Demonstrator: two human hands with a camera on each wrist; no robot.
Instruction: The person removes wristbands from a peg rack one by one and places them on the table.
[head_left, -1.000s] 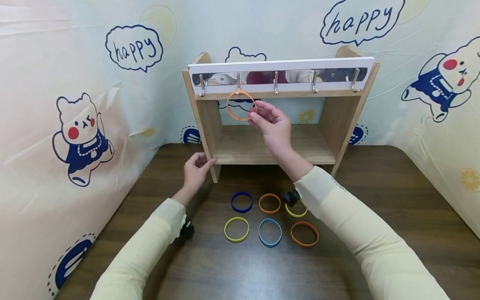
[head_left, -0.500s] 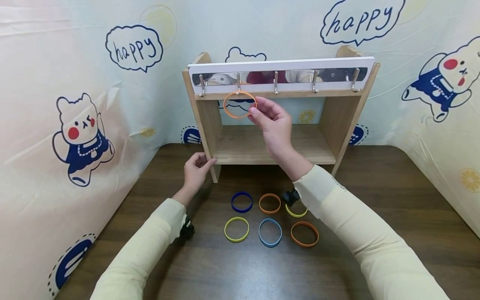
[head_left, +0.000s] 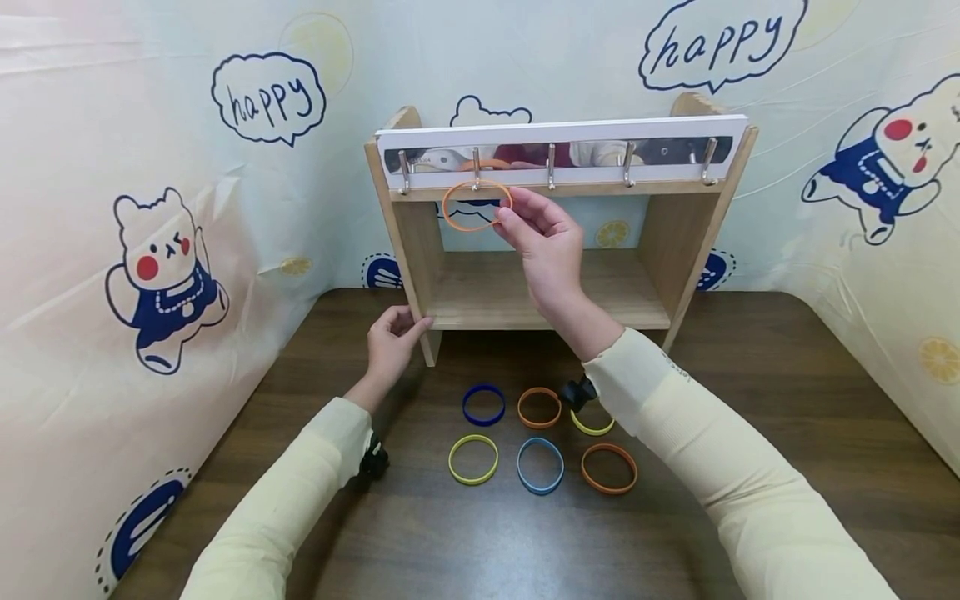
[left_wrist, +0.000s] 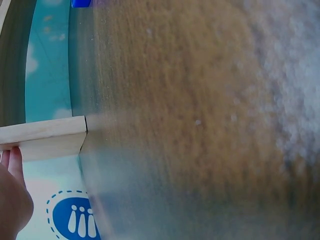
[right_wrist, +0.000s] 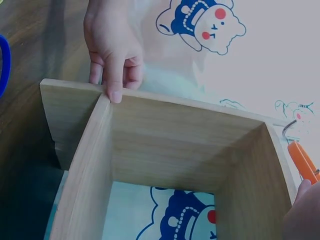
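An orange silicone wristband point(head_left: 471, 229) is pinched between the thumb and fingers of my right hand point(head_left: 553, 250). Its upper edge overlaps the tip of the second metal hook from the left point(head_left: 476, 168) in the head view; I cannot tell whether they touch. In the right wrist view the orange wristband point(right_wrist: 302, 161) appears just by the hook's curved end point(right_wrist: 287, 128). My left hand point(head_left: 390, 346) grips the lower left side panel of the wooden shelf point(head_left: 551, 312), thumb at the front edge. Fingers point(left_wrist: 16, 162) lie against the panel in the left wrist view.
Several wristbands lie in two rows before the shelf: dark blue point(head_left: 483, 422), orange point(head_left: 539, 426), yellow point(head_left: 592, 432) partly hidden by the right wrist camera, another yellow point(head_left: 473, 481), light blue point(head_left: 540, 490) and darker orange point(head_left: 609, 492). More hooks line the mirrored rail point(head_left: 592, 177).
My right hand has risen a little, carrying the orange wristband up and slightly left; the band has tilted flatter. Its orange reflection now shows in the mirrored strip. My left hand stays put.
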